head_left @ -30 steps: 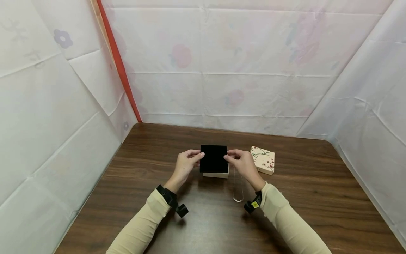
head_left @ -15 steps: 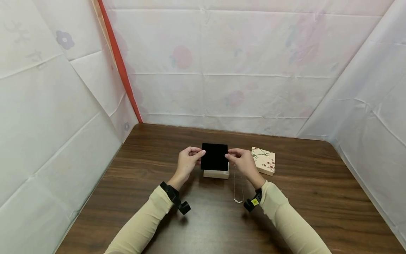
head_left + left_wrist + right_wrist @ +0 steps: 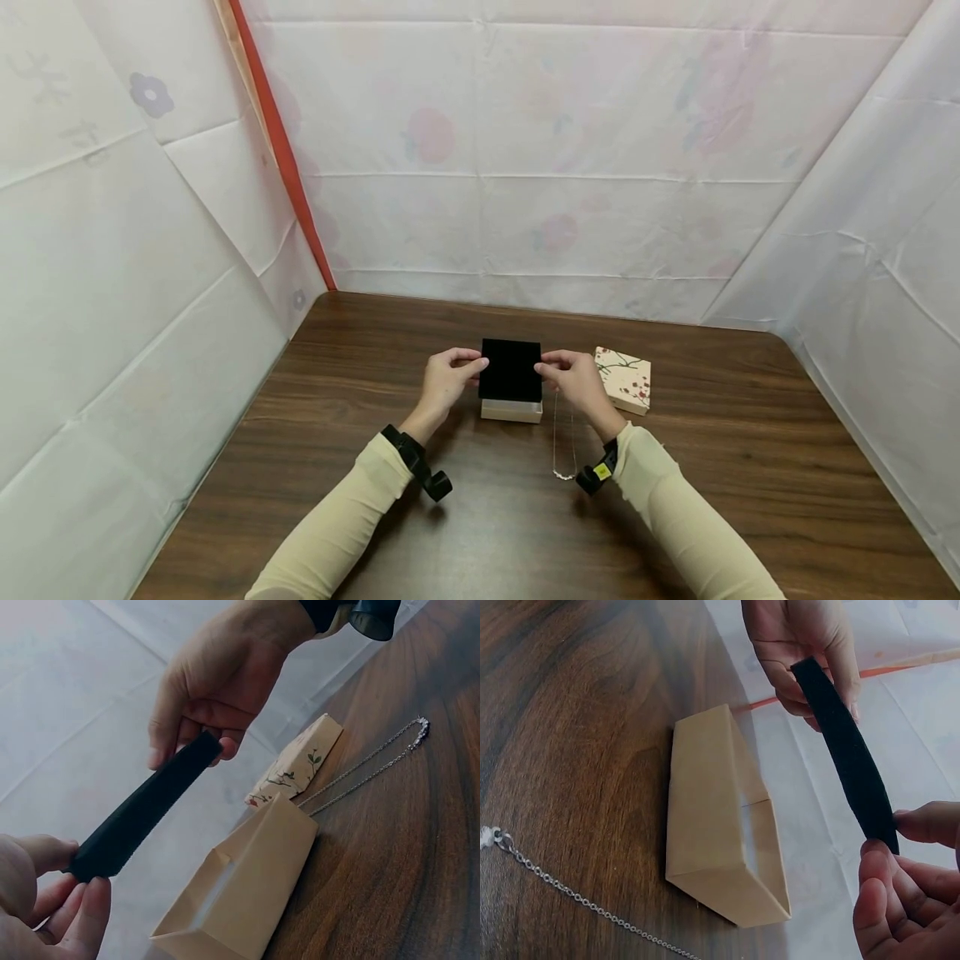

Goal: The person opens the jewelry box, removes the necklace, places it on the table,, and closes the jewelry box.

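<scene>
A square black foam pad [image 3: 511,371] is held level above a small cream box [image 3: 512,412]. My left hand [image 3: 444,385] pinches its left edge between thumb and fingers, and my right hand [image 3: 577,385] pinches the opposite edge. In the left wrist view the pad [image 3: 146,810] shows edge-on, apart from the open-topped box [image 3: 259,889]. The right wrist view also shows a gap between the pad [image 3: 847,754] and the box [image 3: 705,799]. A silver chain necklace [image 3: 564,475] lies on the table just right of the box, partly hidden by my right hand.
A cream lid with a floral branch print [image 3: 624,382] lies on the wooden table [image 3: 360,367] behind my right hand. White printed sheets [image 3: 562,158] hang at the back and sides, and a red strip [image 3: 281,142] runs down the left corner.
Both hands have lifted the black foam pad slightly away from the box and shifted it a little right, showing more of the box's opening. The necklace and lid stay put.
</scene>
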`<state>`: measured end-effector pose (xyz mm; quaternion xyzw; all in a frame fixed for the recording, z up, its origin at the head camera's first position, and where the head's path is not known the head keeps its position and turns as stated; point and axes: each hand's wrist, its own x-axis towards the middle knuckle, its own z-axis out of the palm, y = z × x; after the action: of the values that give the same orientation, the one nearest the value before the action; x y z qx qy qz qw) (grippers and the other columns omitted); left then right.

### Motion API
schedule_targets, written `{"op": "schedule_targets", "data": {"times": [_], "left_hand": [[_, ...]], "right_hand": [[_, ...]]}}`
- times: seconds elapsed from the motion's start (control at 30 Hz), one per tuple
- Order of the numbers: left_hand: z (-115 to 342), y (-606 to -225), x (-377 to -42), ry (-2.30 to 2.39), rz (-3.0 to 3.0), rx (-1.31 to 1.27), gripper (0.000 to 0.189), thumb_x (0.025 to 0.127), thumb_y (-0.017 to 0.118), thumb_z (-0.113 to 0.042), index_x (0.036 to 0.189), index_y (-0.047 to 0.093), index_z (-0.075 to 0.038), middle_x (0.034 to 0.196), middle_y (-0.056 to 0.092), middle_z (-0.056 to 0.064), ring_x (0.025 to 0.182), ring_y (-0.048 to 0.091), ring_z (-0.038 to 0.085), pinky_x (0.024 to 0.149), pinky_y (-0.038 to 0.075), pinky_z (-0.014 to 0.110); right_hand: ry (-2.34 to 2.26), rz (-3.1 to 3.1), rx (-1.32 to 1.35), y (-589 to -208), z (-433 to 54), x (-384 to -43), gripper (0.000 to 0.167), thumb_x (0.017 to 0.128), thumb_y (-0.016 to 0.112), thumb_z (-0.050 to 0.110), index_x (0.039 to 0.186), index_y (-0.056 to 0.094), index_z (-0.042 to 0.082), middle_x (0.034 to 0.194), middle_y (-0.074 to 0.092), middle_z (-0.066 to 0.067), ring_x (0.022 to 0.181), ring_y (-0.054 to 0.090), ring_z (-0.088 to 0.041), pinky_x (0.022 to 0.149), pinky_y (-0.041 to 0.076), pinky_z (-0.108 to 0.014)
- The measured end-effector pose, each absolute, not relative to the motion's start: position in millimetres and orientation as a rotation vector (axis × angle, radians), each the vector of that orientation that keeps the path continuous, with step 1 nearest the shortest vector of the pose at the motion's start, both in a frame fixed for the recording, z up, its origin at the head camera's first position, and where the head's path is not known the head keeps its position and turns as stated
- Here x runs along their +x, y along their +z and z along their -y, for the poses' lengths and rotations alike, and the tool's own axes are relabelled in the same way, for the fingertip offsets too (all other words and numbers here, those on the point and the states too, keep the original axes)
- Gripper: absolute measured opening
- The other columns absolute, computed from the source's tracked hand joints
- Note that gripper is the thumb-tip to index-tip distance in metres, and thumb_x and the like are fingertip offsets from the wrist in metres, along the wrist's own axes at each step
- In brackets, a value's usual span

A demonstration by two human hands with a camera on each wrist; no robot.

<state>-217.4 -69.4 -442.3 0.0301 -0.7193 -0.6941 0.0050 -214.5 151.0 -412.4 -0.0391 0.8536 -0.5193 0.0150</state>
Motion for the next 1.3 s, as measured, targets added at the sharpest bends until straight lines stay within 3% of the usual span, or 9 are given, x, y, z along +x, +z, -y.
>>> {"op": "schedule_targets", "data": {"times": [0.07, 0.3, 0.7, 0.97, 1.3], "left_hand": [[69.3, -443.1, -218.1, -2.177, 2.263, 0.094, 0.022, 0.087, 0.074, -0.014, 0.105, 0.072, -0.001, 0.097, 0.072, 0.013, 0.07, 0.066, 0.009, 0.072, 0.059, 0.034], [69.8, -443.8, -220.1, -2.189, 2.323, 0.101, 0.023, 0.088, 0.072, -0.013, 0.107, 0.071, 0.0, 0.096, 0.071, 0.012, 0.07, 0.064, 0.01, 0.079, 0.059, 0.042], [69.0, -450.5, -223.5, -2.176, 2.385, 0.122, 0.022, 0.089, 0.07, -0.01, 0.109, 0.071, 0.001, 0.094, 0.071, 0.012, 0.067, 0.063, 0.01, 0.075, 0.059, 0.039], [67.2, -454.5, -224.2, -2.186, 2.394, 0.151, 0.023, 0.088, 0.071, -0.007, 0.11, 0.07, 0.001, 0.095, 0.072, 0.013, 0.067, 0.064, 0.011, 0.07, 0.059, 0.033], [65.9, -458.2, -225.1, -2.216, 2.382, 0.148, 0.026, 0.087, 0.069, -0.003, 0.113, 0.069, 0.002, 0.093, 0.071, 0.011, 0.066, 0.063, 0.01, 0.063, 0.057, 0.024]], "right_hand": [[-1.62, -2.647, -0.112, -413.5, -151.2, -215.3, 0.026, 0.092, 0.068, 0.015, 0.11, 0.07, -0.004, 0.086, 0.071, -0.015, 0.061, 0.059, -0.008, 0.069, 0.057, -0.045], [-1.611, -2.639, -0.083, -417.6, -151.9, -218.5, 0.025, 0.091, 0.067, 0.012, 0.11, 0.07, -0.005, 0.082, 0.071, -0.012, 0.071, 0.066, -0.03, 0.068, 0.056, -0.044], [-1.62, -2.615, -0.045, -429.5, -153.6, -225.7, 0.025, 0.09, 0.068, 0.01, 0.108, 0.07, -0.007, 0.079, 0.071, -0.009, 0.059, 0.062, -0.015, 0.054, 0.047, -0.02], [-1.598, -2.608, -0.047, -434.3, -154.6, -226.7, 0.025, 0.09, 0.068, 0.009, 0.108, 0.069, -0.007, 0.073, 0.067, -0.003, 0.057, 0.058, -0.012, 0.055, 0.048, -0.021], [-1.568, -2.633, -0.065, -435.6, -154.5, -225.7, 0.026, 0.09, 0.069, 0.009, 0.11, 0.068, -0.006, 0.08, 0.07, -0.011, 0.056, 0.058, -0.009, 0.055, 0.049, -0.022]]}}
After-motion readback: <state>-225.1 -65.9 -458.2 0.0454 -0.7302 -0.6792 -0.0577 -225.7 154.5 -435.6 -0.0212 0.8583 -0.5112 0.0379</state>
